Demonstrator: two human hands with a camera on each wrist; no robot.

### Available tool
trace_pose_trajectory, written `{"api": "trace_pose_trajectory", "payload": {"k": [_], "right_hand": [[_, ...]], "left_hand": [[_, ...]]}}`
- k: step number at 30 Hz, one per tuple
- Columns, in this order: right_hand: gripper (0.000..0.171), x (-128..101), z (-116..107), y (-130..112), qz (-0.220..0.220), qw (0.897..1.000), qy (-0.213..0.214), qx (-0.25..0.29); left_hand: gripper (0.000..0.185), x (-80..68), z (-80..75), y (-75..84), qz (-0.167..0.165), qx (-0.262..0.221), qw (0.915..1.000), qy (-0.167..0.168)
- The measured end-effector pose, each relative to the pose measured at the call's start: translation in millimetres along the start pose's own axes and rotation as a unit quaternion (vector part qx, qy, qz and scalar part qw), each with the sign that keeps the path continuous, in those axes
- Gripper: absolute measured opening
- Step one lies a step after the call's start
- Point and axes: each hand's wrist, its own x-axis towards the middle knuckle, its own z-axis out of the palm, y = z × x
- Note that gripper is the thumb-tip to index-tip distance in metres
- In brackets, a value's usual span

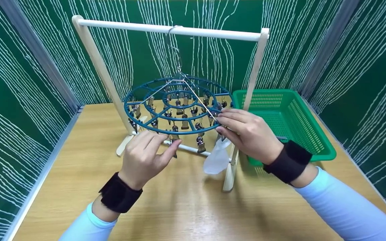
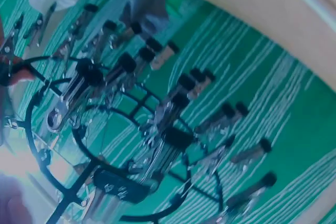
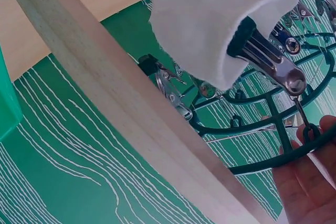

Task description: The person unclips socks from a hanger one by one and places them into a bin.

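A round blue-green clip hanger (image 1: 166, 132) hangs by its hook from the wooden stand's white bar. My right hand (image 1: 250, 134) pinches its outer rim at the right; the fingertips (image 3: 299, 177) show against the rim in the right wrist view. Just below hangs a white sock-like piece of cloth (image 1: 217, 159), its edge caught in a metal clip (image 3: 273, 66). My left hand (image 1: 146, 154) is at the front rim, thumb and forefinger beside a hanging clip (image 1: 175, 128); I cannot tell whether they grip it. A grey cloth (image 2: 149, 6) appears in the left wrist view.
The stand's posts (image 1: 99, 70) flank the hanger, the right one close to my right hand. Behind that hand sits a green plastic basket (image 1: 313, 132) on the wooden table (image 1: 179, 207). Green walls with white lines enclose the table. Several metal clips dangle under the rings.
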Motion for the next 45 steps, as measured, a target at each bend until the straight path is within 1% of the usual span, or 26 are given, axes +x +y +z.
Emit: {"api": "trace_pose_trajectory", "payload": {"k": [2,5,7,10,13,16,20,24,27,31,34,39,42,45], "right_hand": [[0.022,1.2,0.7,-0.5,-0.003,1.0,0.002,0.001],[0.022,3.6,2.0,-1.3,-0.011,1.0,0.006,-0.003],[0.022,5.5,2.8,-2.2,-0.016,1.0,0.011,-0.005],[0.021,7.8,3.7,-3.9,-0.023,1.0,0.02,-0.005],[0.02,10.0,4.6,-6.1,-0.028,0.999,0.026,-0.003],[0.021,11.8,5.3,-8.2,-0.03,0.999,0.026,-0.005],[0.032,12.0,4.0,-8.5,-0.011,1.0,0.024,-0.007],[0.042,9.8,1.0,-3.8,0.006,1.0,0.019,-0.002],[0.043,7.1,-0.1,1.4,0.011,1.0,0.012,-0.002],[0.04,3.8,-0.6,7.2,0.02,1.0,-0.002,-0.013],[0.037,2.4,-0.7,9.9,0.021,0.999,-0.011,-0.022],[0.03,2.0,0.9,11.5,0.012,1.0,-0.016,-0.014],[0.027,2.7,2.3,10.9,0.006,1.0,-0.02,-0.013],[0.025,3.4,4.3,9.6,-0.001,1.0,-0.019,-0.015]], "left_hand": [[0.032,3.6,0.5,0.9,0.021,0.01,0.9996,0.016],[0.027,9.7,2.0,3.2,0.05,0.033,0.998,0.02],[0.022,13.4,3.4,4.4,0.064,0.05,0.9966,0.012],[0.018,17.4,5.5,4.6,0.08,0.069,0.9944,-0.008],[0.015,18.7,5.5,4.1,0.083,0.073,0.9935,-0.03],[0.011,17.7,3.8,3.1,0.076,0.064,0.9944,-0.037],[0.008,14.8,0.6,-0.2,0.062,0.051,0.9961,-0.036],[0.008,11.5,-3.1,-6.4,0.055,0.046,0.9966,-0.041],[0.008,9.6,-5.4,-12.4,0.049,0.042,0.9972,-0.039],[0.008,6.8,-7.2,-20.6,0.037,0.035,0.9983,-0.03],[0.011,4.6,-9.0,-26.1,0.024,0.029,0.9989,-0.029],[0.015,1.2,-11.7,-33.9,0.0,0.016,0.9995,-0.027],[0.018,0.0,-12.9,-36.0,-0.013,0.013,0.9995,-0.025],[0.025,-0.2,-14.0,-35.6,-0.019,0.012,0.9993,-0.029]]}}
